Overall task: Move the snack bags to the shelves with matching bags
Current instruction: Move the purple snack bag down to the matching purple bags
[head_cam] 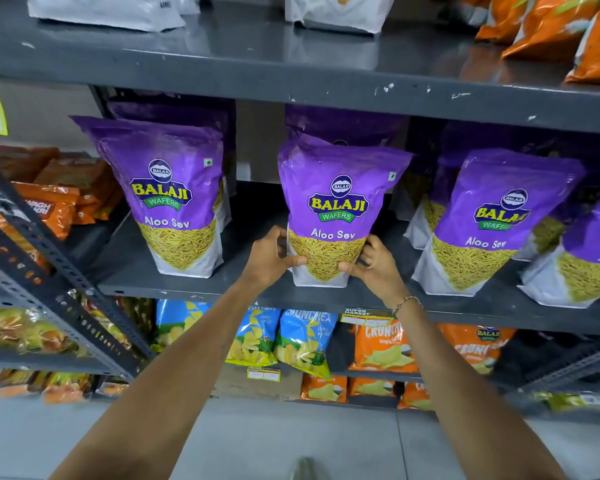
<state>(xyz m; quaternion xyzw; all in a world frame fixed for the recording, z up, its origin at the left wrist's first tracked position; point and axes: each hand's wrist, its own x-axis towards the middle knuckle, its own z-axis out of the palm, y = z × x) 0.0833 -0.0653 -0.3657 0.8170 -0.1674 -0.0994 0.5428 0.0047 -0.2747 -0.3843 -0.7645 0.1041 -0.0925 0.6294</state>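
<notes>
A purple Aloo Sev bag [336, 202] stands upright at the front of the grey middle shelf [243, 289]. My left hand [272, 259] grips its lower left edge and my right hand [373, 266] grips its lower right edge. Matching purple Aloo Sev bags stand on the same shelf: one to the left [168, 192], one to the right [492, 220], and more behind them in shadow.
Orange bags [548, 26] and white bags [104, 10] sit on the top shelf. Blue chip bags [302, 341] and orange chip bags [381, 348] fill the shelf below. A second rack [49, 258] with orange packets stands at the left. Grey floor lies underfoot.
</notes>
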